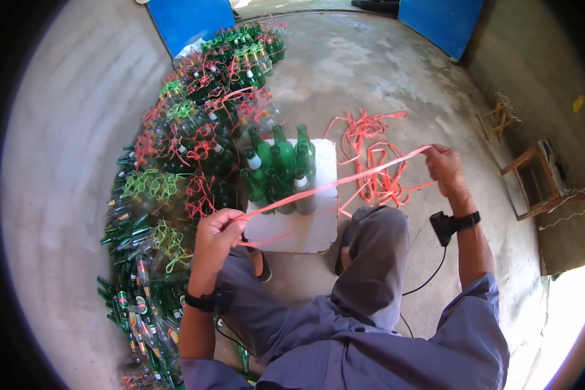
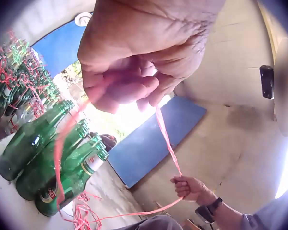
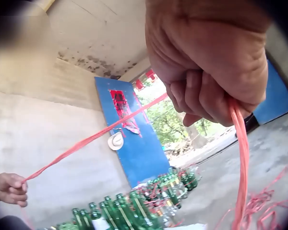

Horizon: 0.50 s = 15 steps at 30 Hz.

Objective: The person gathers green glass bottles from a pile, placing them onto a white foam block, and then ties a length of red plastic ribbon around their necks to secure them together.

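A length of red plastic twine (image 1: 344,181) runs taut between the two hands, above a cluster of green glass bottles (image 1: 283,159). My left hand (image 1: 218,237) pinches one end between thumb and fingers, and a short tail hangs below it. Out to the right, my right hand (image 1: 446,170) grips the twine in curled fingers; in the right wrist view the strand (image 3: 241,163) leaves that fist downward. The bottles stand upright and close together on a white board (image 1: 292,233) between the knees. Loose twine (image 1: 374,166) lies tangled on the floor beyond the board.
Many bottles bound with red and green twine (image 1: 153,184) crowd the floor at the left, with loose bottles (image 1: 143,312) lying nearer the body. A small wooden stool (image 1: 500,118) and a wooden frame (image 1: 533,179) stand by the right wall. Blue doors (image 1: 192,25) flank the far doorway.
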### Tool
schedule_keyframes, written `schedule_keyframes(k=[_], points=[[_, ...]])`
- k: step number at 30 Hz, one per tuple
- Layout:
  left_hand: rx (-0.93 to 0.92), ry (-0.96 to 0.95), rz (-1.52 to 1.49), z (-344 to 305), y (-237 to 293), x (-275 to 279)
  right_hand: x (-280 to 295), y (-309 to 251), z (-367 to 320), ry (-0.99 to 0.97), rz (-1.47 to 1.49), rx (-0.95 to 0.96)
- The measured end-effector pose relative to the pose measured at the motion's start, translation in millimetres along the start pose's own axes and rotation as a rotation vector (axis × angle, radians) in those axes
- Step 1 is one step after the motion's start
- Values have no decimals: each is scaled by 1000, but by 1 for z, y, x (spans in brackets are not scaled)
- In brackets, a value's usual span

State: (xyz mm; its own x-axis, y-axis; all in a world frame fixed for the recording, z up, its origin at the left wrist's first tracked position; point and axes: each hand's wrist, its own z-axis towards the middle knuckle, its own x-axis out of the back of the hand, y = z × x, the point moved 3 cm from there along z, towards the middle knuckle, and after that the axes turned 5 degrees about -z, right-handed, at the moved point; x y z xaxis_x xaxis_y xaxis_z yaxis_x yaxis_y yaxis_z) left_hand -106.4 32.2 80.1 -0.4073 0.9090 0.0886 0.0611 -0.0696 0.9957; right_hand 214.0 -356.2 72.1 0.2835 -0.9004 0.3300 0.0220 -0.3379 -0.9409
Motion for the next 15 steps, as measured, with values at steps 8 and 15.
schedule_keyframes(k=[8,15], points=[[-14,80,-75,-3,-2,43,138,64,10,366,-35,48],[-17,176,-24,-4,-4,63,176,96,-4,515,-243,-23]])
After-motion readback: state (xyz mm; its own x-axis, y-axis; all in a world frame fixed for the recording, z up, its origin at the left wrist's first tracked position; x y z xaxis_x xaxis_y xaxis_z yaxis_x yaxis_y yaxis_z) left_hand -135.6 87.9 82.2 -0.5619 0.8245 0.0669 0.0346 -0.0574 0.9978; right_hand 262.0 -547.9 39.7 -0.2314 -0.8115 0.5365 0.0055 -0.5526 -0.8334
